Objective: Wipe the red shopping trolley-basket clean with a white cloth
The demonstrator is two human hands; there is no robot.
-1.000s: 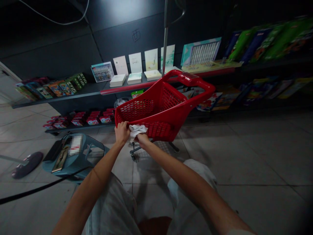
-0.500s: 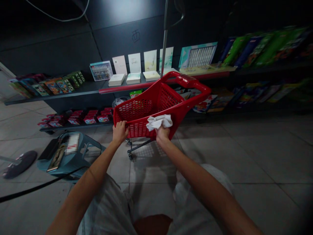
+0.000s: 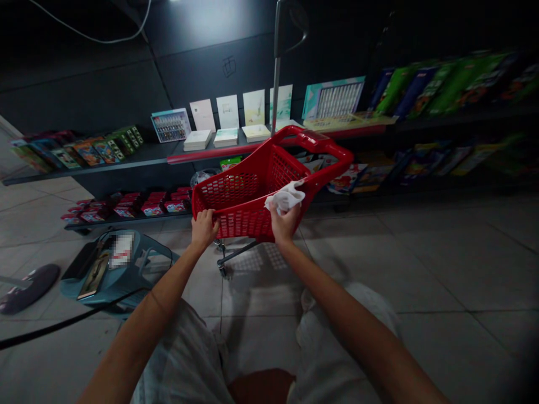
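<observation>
Red plastic forms the basket [image 3: 244, 223] of the shopping cart [image 3: 264, 227], which stands on the tiled floor [image 3: 379, 264] directly before me, handle [image 3: 324, 145] toward my right and low end toward my left. My left hand [image 3: 204, 229] is partly closed, fingers hooked over the near rim at the low end, with nothing loose in it. In my judgement this grip steadies the cart, since it rides on castors [image 3: 222, 270] and would likely roll if pressed unbraced. My right hand [image 3: 283, 225] is closed around a bunched white cloth [image 3: 287, 197], which overlaps the near rim toward the handle end and appears to rest against the plastic. Bunching probably gives a thicker pad between fingers and cart (whether the cloth is damp, I cannot tell). Both hands are set apart along the same side, an arrangement that would seem to let one brace while the other presses.

Behind the cart, upright booklets [image 3: 227, 112] stand behind flat stacks [image 3: 226, 138], presumably so their covers face outward. Red boxes [image 3: 154, 204] sit in rows below. A blue-grey machine [image 3: 145, 247] stands beyond my left forearm, apart from the cart
</observation>
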